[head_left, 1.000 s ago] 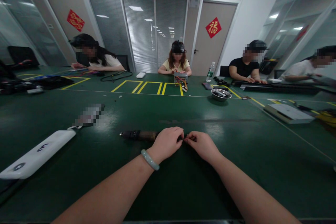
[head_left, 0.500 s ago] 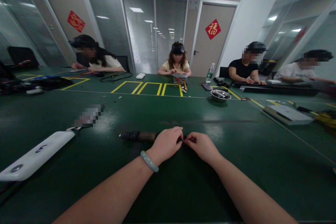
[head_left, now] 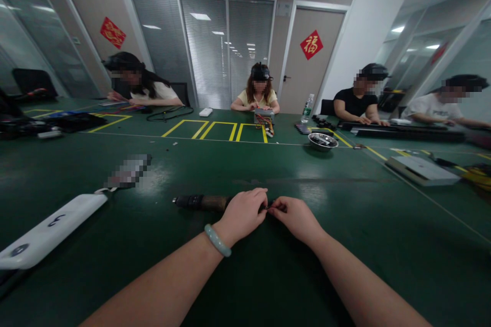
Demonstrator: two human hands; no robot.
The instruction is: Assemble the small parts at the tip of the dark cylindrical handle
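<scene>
A dark, tube-shaped tool [head_left: 213,203], which looks like an electric screwdriver, lies sideways on the green table. Its nose is black with a small metal tip pointing left, and its body is brown. My left hand [head_left: 245,210], with a pale green bangle at the wrist, is closed over the tool's right end and hides it. Just to the right, almost touching the left fingertips, my right hand [head_left: 293,214] makes a pinch at that same end. Whatever sits between its thumb and finger is too small and covered to name.
A white power bank-like block [head_left: 57,230] with a strap and a phone-like object [head_left: 128,171] lie at left. Farther back stand a metal bowl [head_left: 322,144] of small parts and a water bottle [head_left: 307,110]. A flat white box [head_left: 422,169] is at right. Several co-workers sit opposite.
Both hands keep nearly the same place at the tool's right end, with only slight shifts of the fingers. The whole view has dropped a few pixels.
</scene>
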